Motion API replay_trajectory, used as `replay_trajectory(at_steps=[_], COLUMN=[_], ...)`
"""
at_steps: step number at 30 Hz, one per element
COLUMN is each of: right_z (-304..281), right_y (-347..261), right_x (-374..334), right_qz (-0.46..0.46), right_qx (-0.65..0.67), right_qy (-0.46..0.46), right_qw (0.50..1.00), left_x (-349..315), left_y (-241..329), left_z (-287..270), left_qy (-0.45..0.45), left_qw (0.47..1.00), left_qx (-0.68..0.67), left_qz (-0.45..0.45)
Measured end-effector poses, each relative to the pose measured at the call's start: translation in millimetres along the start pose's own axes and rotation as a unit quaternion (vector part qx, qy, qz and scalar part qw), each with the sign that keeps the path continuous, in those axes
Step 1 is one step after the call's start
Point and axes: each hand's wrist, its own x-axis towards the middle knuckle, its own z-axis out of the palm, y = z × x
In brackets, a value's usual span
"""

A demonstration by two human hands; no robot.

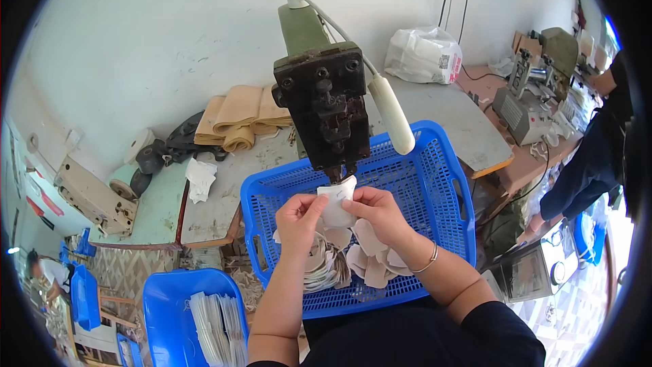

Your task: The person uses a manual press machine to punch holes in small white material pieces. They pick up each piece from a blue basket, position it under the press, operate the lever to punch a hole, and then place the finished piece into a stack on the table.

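Observation:
A small white curved piece of material (336, 211) is pinched between my left hand (299, 221) and my right hand (377, 215), one at each side. Its upper edge meets the lower tip of a green and black machine head (326, 105); whether it is caught there I cannot tell. Both hands have thumbs on the near face, and the other fingers are partly hidden behind. Below them stands a blue plastic basket (445, 183) with slotted walls. Cream and white cut pieces (370, 258) lie loosely in it, beside a bundle of stacked pieces (326, 272).
A blue chair (159, 299) at lower left carries stacked white pieces (214, 326). Folded tan sheets (244, 115) and a sewing machine (92, 190) stand on the left tables. A white plastic bag (424, 54) sits behind. At right, a person in dark clothes (584, 156) stands by another machine (526, 112).

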Motion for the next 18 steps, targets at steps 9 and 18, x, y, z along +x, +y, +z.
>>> replay_trajectory(at_steps=[9,18], right_z=[12,-1], right_y=[8,-14], right_x=[1,-7], right_qz=[0.001,-0.034], right_qx=[-0.050,-0.228], right_qy=[0.004,0.011], right_qw=[0.999,0.973], left_x=[-2,6], left_y=[-4,9], left_z=[-14,6], left_qy=[-0.005,-0.086], left_qw=[0.999,0.986], left_qx=[-0.038,0.124], left_qz=[-0.007,0.069])
